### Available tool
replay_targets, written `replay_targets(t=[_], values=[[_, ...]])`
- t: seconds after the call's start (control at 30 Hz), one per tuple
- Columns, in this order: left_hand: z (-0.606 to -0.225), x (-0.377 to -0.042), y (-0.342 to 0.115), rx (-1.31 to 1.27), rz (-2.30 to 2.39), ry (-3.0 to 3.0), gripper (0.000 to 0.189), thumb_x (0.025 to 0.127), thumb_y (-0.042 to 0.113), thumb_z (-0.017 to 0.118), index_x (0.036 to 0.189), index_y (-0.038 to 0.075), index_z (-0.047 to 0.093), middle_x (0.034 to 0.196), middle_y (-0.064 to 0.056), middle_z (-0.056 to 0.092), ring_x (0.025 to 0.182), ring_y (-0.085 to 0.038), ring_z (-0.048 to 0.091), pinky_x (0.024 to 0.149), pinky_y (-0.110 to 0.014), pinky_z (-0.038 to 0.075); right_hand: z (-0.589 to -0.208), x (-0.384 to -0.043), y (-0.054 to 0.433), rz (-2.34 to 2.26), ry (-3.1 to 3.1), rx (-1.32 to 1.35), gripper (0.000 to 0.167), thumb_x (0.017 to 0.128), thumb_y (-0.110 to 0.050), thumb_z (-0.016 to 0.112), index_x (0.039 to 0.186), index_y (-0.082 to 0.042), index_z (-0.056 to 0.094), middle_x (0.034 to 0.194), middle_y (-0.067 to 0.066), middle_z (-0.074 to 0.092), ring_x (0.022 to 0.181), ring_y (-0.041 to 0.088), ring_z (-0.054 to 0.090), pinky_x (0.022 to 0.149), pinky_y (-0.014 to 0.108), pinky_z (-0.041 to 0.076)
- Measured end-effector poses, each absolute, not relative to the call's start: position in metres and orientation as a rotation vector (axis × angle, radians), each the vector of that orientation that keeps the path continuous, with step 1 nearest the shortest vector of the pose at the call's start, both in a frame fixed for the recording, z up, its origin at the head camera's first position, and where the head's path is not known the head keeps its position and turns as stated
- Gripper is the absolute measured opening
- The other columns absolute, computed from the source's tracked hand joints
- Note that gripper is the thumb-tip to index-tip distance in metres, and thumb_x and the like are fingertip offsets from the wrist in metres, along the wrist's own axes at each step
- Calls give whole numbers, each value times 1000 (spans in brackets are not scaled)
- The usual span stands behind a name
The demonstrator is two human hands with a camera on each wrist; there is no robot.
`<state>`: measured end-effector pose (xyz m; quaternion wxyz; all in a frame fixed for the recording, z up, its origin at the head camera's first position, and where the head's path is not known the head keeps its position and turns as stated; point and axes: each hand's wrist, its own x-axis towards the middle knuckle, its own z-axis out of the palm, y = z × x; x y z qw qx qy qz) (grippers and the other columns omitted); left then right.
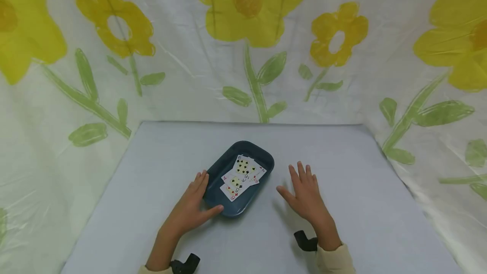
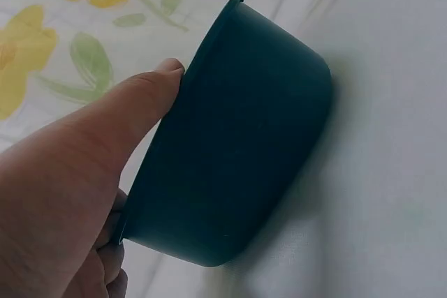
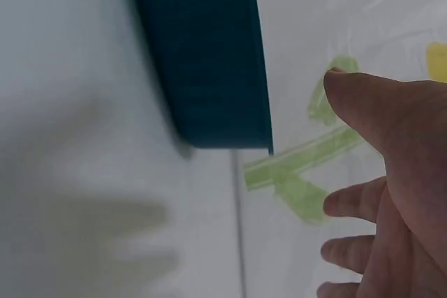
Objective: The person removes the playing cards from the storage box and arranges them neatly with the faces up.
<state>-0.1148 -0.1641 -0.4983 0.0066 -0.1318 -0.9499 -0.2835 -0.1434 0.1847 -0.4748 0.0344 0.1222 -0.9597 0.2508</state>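
Note:
A dark blue-green oval-cornered tray stands slantwise on the table, its far end turned to the right. Several playing cards lie face up and overlapping inside it, a six of spades on top. My left hand spans the tray's near left corner, its straight fingers along the left rim and its thumb at the near end. In the left wrist view the thumb touches the rim. To the right of the tray, my right hand hovers with fingers spread, apart from it and holding nothing.
A white-grey table top carries the tray. Behind and beside it hangs a white sheet printed with yellow flowers and green leaves. Black camera mounts sit at both wrists.

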Motion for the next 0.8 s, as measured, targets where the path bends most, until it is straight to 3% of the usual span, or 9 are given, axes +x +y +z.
replay_targets(t=[0.27,0.5,0.8], values=[[-498,-114,-166,-426,-938,-2956,108,83,59,75,159,2,22,166,-12,16,152,-29,10,118,-53,17,-463,-156,167,845,-2945,550,58,98,-31,65,142,5,51,147,27,46,141,42,36,115,57,25],[-495,-114,-165,-431,-960,-2959,106,84,57,74,159,2,22,166,-11,15,152,-28,9,118,-52,17,-448,-176,140,1036,-2987,616,49,99,-27,65,137,3,58,138,19,58,132,38,50,107,53,40],[-495,-115,-165,-430,-994,-2975,107,85,61,72,159,4,20,166,-9,12,152,-27,6,119,-51,16,-432,-209,90,1061,-3034,602,45,100,-29,60,133,2,62,131,18,63,119,35,60,98,51,48]])
